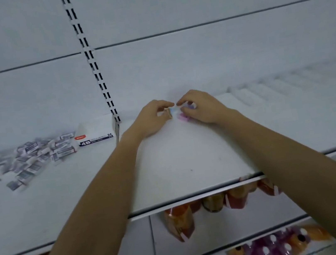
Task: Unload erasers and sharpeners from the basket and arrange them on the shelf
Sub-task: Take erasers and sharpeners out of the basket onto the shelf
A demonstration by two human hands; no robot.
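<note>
Erasers (25, 159) are already heaped at nine o'clock on the shelf (189, 157). At twelve o'clock, what are probably sharpeners (179, 114) are pinched in the curled fingers of the left hand (152, 116) and right hand (201, 109), yet to be arranged.

We face a white back panel (188, 4) crossed by a dark seam (212, 21) — a slotted upright (85, 50) runs down to the white shelf (190, 167). Below, a lower shelf (222, 235) carries orange packets (180, 221) and purple and orange bottles (279, 248) — the light is dim, cool.
</note>
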